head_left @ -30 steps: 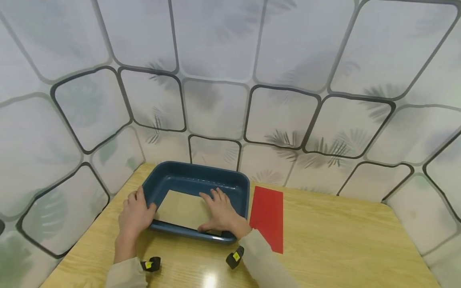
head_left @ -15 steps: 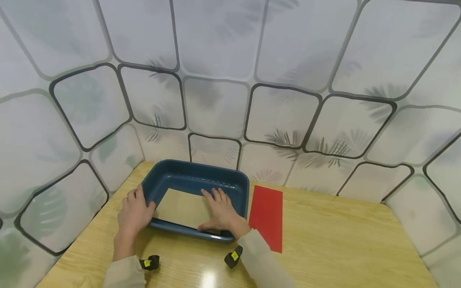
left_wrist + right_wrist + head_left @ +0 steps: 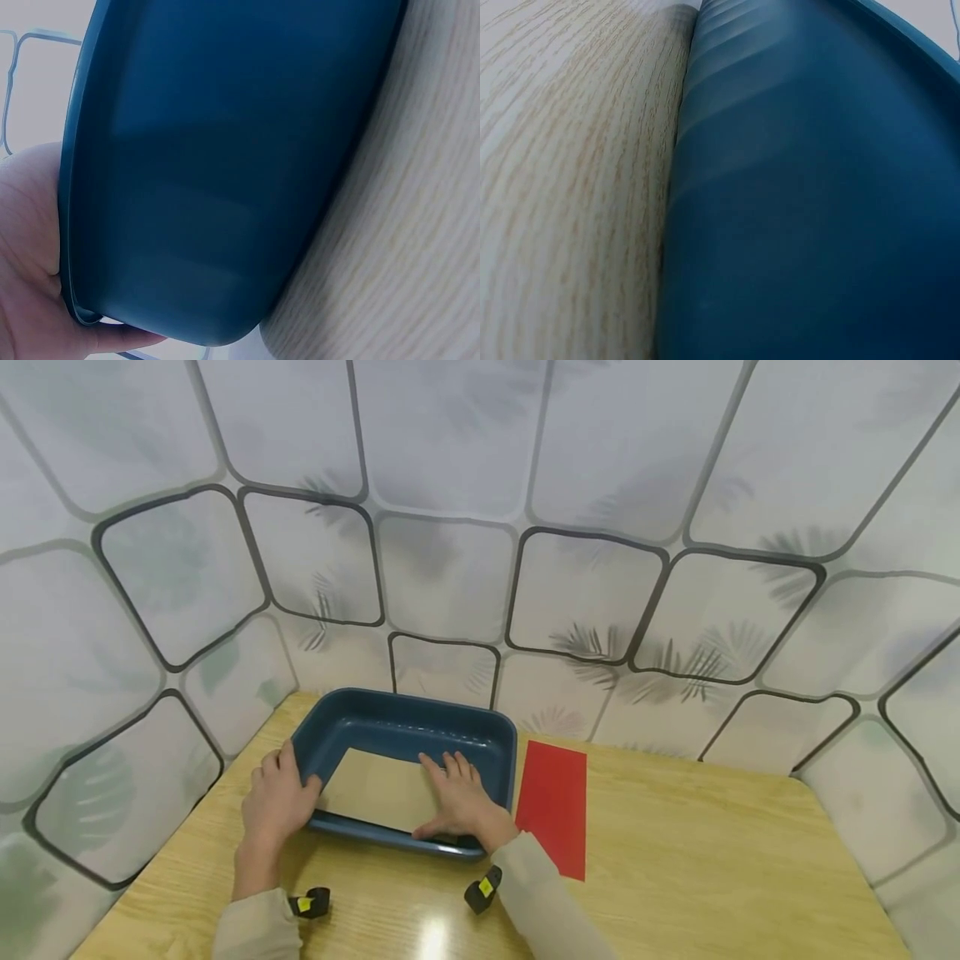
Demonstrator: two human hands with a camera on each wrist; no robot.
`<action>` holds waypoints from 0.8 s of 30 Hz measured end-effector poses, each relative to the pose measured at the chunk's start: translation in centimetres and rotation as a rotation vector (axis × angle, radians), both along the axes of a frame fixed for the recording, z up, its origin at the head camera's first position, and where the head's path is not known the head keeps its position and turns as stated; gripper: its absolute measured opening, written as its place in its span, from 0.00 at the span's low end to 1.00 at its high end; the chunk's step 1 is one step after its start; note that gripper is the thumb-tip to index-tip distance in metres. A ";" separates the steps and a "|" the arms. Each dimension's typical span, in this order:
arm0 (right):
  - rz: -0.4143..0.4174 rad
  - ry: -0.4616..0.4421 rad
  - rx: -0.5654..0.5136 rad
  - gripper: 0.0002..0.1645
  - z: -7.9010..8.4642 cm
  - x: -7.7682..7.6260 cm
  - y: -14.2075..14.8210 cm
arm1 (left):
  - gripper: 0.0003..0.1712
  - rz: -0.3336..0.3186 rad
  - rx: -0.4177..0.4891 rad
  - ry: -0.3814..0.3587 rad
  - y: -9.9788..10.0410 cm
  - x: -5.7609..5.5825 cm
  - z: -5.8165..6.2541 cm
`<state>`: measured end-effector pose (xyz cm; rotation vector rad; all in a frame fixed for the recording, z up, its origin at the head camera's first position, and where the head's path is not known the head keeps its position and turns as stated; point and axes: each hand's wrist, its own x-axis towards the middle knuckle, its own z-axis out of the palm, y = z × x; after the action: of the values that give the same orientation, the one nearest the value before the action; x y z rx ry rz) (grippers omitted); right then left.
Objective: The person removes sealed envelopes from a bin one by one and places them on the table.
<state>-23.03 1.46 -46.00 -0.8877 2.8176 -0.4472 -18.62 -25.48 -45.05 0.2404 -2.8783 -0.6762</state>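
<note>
A deep blue rectangular tray [image 3: 420,700] stands on the table, with a flat beige sheet [image 3: 367,789] lying inside it. At the tray's left front corner my left hand [image 3: 276,797] holds the rim, thumb on the inner side. The left wrist view shows that hand [image 3: 30,262] at the rim, close against the tray's outer wall [image 3: 217,172]. My right hand [image 3: 461,797] rests over the right part of the beige sheet, fingers spread, thumb near the front rim. Only the tray's outer side [image 3: 780,187] and the tabletop appear in the right wrist view; the hand is out of it.
A red rectangular sheet [image 3: 555,806] lies flat on the wooden table [image 3: 712,852], just right of the tray. Patterned walls [image 3: 442,568] stand close behind and to the left. Black wrist devices [image 3: 318,902] with yellow marks sit at both cuffs.
Both hands, the tray and the beige sheet keep the same places relative to one another. Only the head view has shifted slightly.
</note>
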 end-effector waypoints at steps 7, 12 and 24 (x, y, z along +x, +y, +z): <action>-0.003 -0.003 0.051 0.67 0.0 0.0 -0.1 | 0.41 -0.003 -0.002 0.012 -0.1 0.0 -0.1; -0.001 -0.001 0.081 0.66 0.0 0.2 -0.1 | 0.41 -0.005 -0.004 0.015 -0.1 0.0 0.0; 0.011 0.008 0.086 0.64 0.0 0.3 -0.1 | 0.41 0.003 0.003 0.007 0.0 0.0 0.0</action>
<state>-22.78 1.33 -46.00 -0.8896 2.8133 -0.3195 -18.58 -25.50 -45.03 0.2427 -2.8701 -0.6788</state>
